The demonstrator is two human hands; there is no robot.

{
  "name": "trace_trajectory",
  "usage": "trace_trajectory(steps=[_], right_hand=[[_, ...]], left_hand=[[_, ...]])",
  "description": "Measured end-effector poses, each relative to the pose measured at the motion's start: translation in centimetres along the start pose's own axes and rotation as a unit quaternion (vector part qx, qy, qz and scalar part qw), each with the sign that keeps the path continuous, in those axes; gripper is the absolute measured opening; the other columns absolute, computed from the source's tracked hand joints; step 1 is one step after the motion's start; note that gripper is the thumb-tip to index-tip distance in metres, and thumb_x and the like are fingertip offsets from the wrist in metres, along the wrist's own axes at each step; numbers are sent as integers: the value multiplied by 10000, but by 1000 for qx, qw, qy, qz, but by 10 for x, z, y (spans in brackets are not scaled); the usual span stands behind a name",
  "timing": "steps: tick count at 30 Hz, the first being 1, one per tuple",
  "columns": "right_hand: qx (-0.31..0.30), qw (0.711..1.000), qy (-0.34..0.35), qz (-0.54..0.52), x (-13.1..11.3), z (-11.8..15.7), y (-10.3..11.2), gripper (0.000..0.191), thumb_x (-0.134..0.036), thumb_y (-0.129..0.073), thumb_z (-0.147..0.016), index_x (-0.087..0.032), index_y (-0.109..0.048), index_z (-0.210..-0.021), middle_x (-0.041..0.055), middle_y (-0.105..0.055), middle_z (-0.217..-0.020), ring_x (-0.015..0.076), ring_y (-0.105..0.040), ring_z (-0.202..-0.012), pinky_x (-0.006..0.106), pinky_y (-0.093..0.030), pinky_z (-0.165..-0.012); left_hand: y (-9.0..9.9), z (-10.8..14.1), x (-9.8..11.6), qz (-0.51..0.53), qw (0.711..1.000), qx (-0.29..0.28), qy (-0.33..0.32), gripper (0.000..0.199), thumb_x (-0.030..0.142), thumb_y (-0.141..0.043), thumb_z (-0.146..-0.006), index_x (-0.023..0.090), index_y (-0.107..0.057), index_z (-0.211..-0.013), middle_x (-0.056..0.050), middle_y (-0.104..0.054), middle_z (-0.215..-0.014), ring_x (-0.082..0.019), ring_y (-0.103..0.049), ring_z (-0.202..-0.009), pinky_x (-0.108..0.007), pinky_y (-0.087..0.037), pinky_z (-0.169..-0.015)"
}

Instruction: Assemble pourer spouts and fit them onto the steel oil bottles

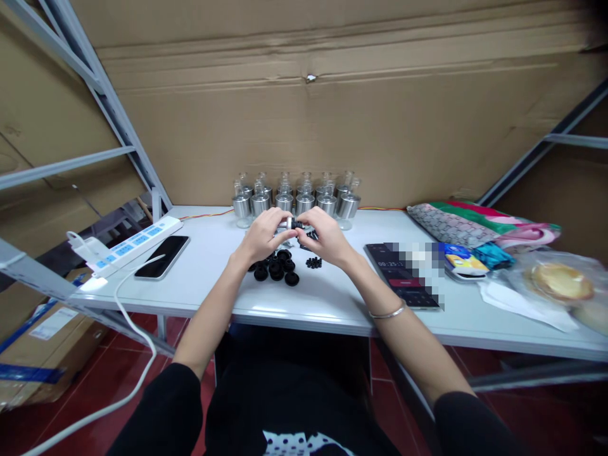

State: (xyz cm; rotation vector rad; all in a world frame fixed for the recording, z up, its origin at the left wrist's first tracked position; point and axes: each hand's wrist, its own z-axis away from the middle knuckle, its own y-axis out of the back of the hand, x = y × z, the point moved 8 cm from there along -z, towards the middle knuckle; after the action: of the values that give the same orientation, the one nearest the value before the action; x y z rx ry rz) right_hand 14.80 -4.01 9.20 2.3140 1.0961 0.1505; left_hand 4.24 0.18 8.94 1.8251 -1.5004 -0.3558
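Observation:
Above the middle of the table, my left hand (pixel 264 235) and my right hand (pixel 325 234) meet with fingers closed on a small black and silver cylindrical part (pixel 292 223). The left fingers grip its silver end and the right fingers its black end; fingertips partly cover it. Just below my hands lies a pile of black round flanged caps (pixel 276 270). Beside it, to the right, is a cluster of tiny black pieces (pixel 314 263). More small parts behind my hands are mostly hidden. Glass bottles with metal sleeves (pixel 304 204) stand in rows beyond my hands.
On the left are a white power strip (pixel 137 244), a phone (pixel 162 257) and a white cable (pixel 124 307). A second phone (pixel 399 272), a patterned cloth bundle (pixel 449 225), small packets (pixel 460 258) and bagged round food (pixel 560 282) lie right. Cardboard (pixel 332 126) walls the back.

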Motion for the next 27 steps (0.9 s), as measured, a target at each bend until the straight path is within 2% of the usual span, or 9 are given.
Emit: trace_trajectory(steps=[11,20,27], right_hand=[[-17,999,-23,21,3,0,-3,88,-236,-536,-856,-219,-590,-924,79,-684,-912,236,-591,-870,404,-482,-785],[16,1000,21,13,-6,-1,3,120,-215,-549,-855,-204,-638,-937,95,-718,-938,228,-626,-859,392,-491,-772],[-23,997,7,68,-2,2,-3,169,-203,-508,-870,-211,-631,-986,113,-704,-1060,260,-609,-952,444,-458,-828]], left_hand=[[-7,1,-21,118,990,-13,78,465,584,-423,-896,150,-585,-938,-43,-584,-847,-176,-528,-786,-281,-421,-731],[-15,3,-29,235,959,-41,153,426,565,-479,-842,150,-572,-842,22,-485,-678,-133,-458,-662,-250,-359,-639],[-22,4,-35,292,941,-40,166,401,551,-487,-837,155,-556,-839,20,-523,-652,-139,-508,-644,-258,-406,-651]])
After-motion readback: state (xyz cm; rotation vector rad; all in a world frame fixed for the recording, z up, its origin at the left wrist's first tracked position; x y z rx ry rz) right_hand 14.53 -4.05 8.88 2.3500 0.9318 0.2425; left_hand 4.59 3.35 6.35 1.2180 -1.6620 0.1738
